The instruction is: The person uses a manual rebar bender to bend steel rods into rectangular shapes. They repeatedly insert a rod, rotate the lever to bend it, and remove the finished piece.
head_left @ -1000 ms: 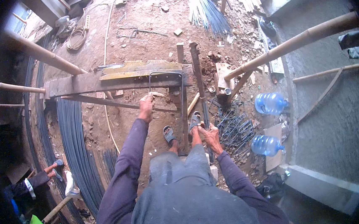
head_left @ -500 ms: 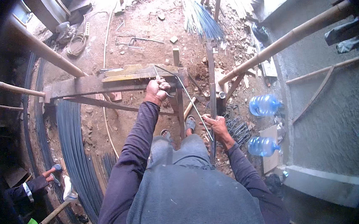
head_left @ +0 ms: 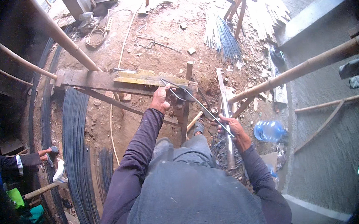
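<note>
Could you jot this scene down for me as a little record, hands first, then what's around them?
Left hand: holding a thin bent metal rod
Right hand: gripping a long metal bar, near one end of the rod
Beyond the left hand: yellowish board lying on a wooden beam
At left: bundle of dark rods
At right: clear blue bottle, lying on its side

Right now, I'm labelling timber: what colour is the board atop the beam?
The board is yellowish; head view.

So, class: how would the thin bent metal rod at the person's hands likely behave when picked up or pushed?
The rod is probably stiff: its long stretch shows no sag. Being thin, it's likely light. Its bent end should hinder rolling.
</note>
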Available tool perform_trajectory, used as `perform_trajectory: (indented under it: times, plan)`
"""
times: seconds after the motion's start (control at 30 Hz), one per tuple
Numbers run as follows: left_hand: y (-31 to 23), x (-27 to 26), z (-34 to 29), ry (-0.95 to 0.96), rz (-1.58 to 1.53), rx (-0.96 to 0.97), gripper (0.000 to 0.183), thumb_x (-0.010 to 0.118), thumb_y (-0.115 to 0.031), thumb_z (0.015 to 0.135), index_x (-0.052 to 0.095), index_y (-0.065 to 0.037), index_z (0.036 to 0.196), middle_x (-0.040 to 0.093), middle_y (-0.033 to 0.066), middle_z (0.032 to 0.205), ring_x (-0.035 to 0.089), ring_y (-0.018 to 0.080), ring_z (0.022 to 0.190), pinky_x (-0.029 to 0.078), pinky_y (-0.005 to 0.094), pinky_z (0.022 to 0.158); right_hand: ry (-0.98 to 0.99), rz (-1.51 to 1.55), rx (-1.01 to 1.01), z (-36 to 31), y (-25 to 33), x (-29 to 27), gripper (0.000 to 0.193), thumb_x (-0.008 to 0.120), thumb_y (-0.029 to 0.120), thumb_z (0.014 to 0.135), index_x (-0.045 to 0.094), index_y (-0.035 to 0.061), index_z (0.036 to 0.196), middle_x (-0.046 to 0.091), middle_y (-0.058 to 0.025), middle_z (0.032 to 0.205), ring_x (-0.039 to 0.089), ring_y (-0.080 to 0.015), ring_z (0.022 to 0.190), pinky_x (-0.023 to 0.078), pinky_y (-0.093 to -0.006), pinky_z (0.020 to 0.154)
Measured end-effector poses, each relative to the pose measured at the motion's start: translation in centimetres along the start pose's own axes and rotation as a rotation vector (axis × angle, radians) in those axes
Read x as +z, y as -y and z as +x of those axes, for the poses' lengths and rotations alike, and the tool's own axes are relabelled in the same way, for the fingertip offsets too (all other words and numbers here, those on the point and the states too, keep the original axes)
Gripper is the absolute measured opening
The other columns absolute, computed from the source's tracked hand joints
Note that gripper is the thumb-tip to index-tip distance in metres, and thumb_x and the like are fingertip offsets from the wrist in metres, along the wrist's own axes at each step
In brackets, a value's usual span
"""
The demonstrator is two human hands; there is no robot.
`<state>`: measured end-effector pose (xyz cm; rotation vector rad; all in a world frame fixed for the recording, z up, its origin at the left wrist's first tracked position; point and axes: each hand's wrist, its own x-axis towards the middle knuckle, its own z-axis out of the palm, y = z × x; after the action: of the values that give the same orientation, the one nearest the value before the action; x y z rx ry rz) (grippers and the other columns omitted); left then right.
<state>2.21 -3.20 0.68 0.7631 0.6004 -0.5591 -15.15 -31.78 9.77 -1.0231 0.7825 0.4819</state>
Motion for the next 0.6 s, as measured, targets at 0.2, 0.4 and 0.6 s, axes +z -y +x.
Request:
perform_trajectory:
  times: [0.2,0.4,0.6]
  plan:
    - [-0.5,3.4,3.6,-0.043,-0.088,0.102,0.019,0.069,-0.035,0.092,0.066,-0.016,0.089,0.063,0.0,0.077,0.058,0.0179,0.063,0.049,0.0375,0.056,0.211,0.168,0.098,1.2,9.6,0.4,0.026,0.056,0.018,0.101,0.056,-0.0078,0.098,0.069,-0.0282,0.094,0.063,-0.0111,0.049,0.057,-0.0201,0.044]
    - [0.1,8.6,5.1,-0.298,0.309,0.432,0.033,0.065,-0.045,0.095,0.068,-0.013,0.085,0.065,-0.0001,0.069,0.061,0.0141,0.061,0.047,0.0345,0.053,0.286,0.046,0.26,1.7,14.9,0.7,0.017,0.058,0.01,0.098,0.049,-0.0027,0.104,0.065,-0.027,0.103,0.053,-0.0031,0.05,0.051,-0.0145,0.044]
    - [7.7,11.0,2.2,-0.747,1.114,0.97,0.026,0.06,-0.023,0.093,0.065,0.002,0.095,0.067,0.0233,0.093,0.065,0.04,0.088,0.05,0.0462,0.076,0.429,0.212,0.426,2.9,17.0,0.7,0.015,0.057,0.004,0.097,0.045,-0.0032,0.101,0.062,-0.0281,0.107,0.054,-0.0026,0.051,0.053,-0.0132,0.047]
